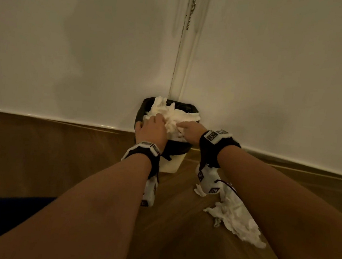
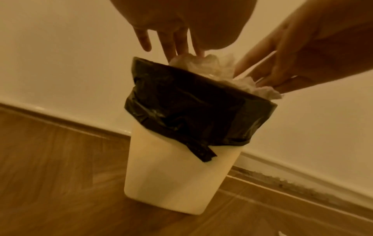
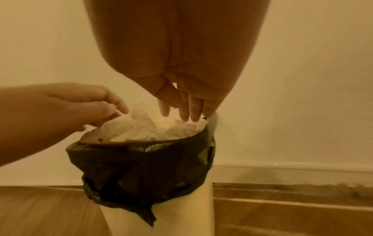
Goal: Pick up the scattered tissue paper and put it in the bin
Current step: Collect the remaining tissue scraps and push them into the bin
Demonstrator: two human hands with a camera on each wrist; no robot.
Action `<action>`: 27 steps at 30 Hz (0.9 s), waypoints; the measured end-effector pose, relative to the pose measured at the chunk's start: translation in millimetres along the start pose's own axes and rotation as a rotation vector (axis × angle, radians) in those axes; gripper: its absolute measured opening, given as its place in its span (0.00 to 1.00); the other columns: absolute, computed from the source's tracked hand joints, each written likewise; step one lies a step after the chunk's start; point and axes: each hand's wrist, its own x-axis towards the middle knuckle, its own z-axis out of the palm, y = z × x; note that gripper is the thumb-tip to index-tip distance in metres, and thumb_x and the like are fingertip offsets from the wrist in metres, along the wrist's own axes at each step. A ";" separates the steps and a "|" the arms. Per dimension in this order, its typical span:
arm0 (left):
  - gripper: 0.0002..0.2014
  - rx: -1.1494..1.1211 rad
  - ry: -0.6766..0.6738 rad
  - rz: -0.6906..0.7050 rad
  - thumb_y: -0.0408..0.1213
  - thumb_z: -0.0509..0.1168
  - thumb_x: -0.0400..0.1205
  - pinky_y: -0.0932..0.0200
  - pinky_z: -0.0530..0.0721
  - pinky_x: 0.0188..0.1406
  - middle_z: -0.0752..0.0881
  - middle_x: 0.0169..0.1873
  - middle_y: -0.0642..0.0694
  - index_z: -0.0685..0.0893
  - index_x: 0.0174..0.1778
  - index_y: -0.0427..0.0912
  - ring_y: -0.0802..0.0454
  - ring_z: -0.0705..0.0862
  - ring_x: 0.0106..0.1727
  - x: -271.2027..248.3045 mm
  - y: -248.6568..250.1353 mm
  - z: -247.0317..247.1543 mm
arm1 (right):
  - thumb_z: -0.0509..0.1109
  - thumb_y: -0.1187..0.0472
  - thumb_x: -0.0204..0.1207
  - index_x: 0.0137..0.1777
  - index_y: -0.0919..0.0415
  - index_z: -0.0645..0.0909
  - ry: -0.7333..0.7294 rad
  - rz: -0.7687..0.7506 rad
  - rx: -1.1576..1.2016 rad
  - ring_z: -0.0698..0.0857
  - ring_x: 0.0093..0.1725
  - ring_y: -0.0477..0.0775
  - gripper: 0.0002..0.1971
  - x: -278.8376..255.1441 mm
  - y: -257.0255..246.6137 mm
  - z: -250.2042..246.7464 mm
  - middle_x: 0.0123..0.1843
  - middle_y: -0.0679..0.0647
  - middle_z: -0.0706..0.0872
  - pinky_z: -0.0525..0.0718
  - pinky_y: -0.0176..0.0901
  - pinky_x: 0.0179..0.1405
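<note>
While both hands are hovering over the small cream plastic bin lined with a black bag, the left hand and right hand are pressing straight, spread fingers onto the crumpled white tissue heap mounded above the rim. More torn white tissue is lying on the wooden floor at five o'clock. Overfilling is risking spillover, I judge.

The bin looked like smooth matt plastic, its black liner glossy, crinkled film; crumpled tissue paper was soft, the floor wood-grained.
</note>
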 end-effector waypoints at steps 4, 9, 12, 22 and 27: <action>0.17 -0.098 0.166 -0.008 0.37 0.56 0.83 0.42 0.66 0.70 0.73 0.68 0.44 0.72 0.68 0.48 0.44 0.74 0.68 -30.8 -5.6 -6.9 | 0.58 0.71 0.78 0.78 0.59 0.68 0.161 0.006 0.127 0.69 0.76 0.61 0.27 -36.0 22.5 -7.9 0.78 0.60 0.70 0.67 0.45 0.72; 0.15 0.015 0.177 0.209 0.37 0.56 0.82 0.46 0.70 0.63 0.74 0.63 0.44 0.73 0.65 0.47 0.44 0.73 0.65 -60.6 5.7 -20.9 | 0.56 0.74 0.76 0.76 0.57 0.70 0.238 0.077 0.239 0.73 0.74 0.59 0.28 -74.4 49.3 -3.5 0.74 0.60 0.75 0.69 0.45 0.72; 0.11 0.035 0.026 0.544 0.38 0.57 0.81 0.56 0.71 0.50 0.76 0.57 0.46 0.75 0.60 0.47 0.47 0.76 0.55 -76.5 23.5 -18.4 | 0.56 0.72 0.78 0.73 0.58 0.75 0.286 0.122 0.307 0.76 0.70 0.59 0.24 -93.4 66.3 2.5 0.71 0.61 0.79 0.73 0.47 0.70; 0.12 0.042 -0.533 0.624 0.39 0.55 0.83 0.57 0.77 0.46 0.81 0.57 0.46 0.76 0.61 0.48 0.47 0.81 0.53 -98.5 70.5 49.3 | 0.60 0.65 0.81 0.66 0.63 0.80 0.152 0.303 0.232 0.83 0.62 0.59 0.16 -129.5 150.0 30.4 0.63 0.60 0.85 0.79 0.45 0.60; 0.14 0.133 -0.703 0.553 0.39 0.55 0.83 0.51 0.78 0.58 0.78 0.62 0.43 0.77 0.63 0.47 0.43 0.79 0.61 -101.9 75.9 91.8 | 0.62 0.64 0.81 0.65 0.62 0.82 0.100 0.406 0.268 0.83 0.63 0.60 0.15 -124.0 193.6 56.9 0.64 0.60 0.85 0.80 0.50 0.65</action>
